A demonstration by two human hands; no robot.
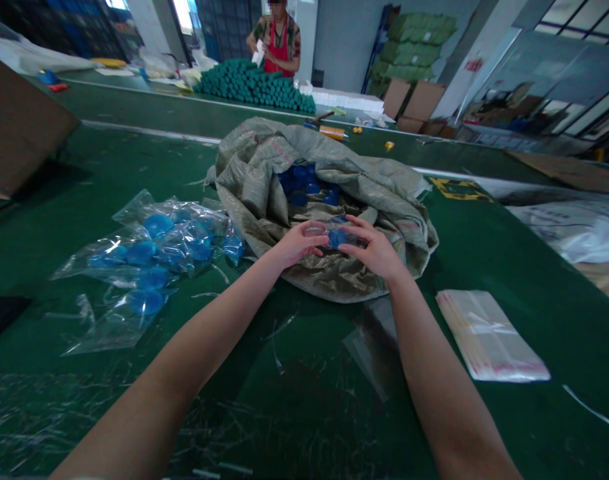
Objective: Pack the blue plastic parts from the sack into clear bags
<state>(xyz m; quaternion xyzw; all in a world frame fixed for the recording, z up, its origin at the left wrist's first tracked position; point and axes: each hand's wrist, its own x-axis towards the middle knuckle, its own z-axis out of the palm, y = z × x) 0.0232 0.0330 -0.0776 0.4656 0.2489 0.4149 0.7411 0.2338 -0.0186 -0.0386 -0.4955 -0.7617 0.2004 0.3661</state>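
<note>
At the front of a crumpled grey-green woven sack, my two hands face each other over its lower fold. My left hand curls its fingers around the left side of a small blue round piece, with something clear and rounded beside it. From the right, thumb and fingers of my right hand close on the same piece. Deeper in the sack's mouth lie several darker blue round pieces. To the left, clear plastic bags with light-blue round pieces inside are heaped together.
A stack of flat clear bags lies right of my forearm, and a loose clear bag lies between my arms. Cardboard stands at left. Across the green table, a person in a red apron stands behind piled green rolls.
</note>
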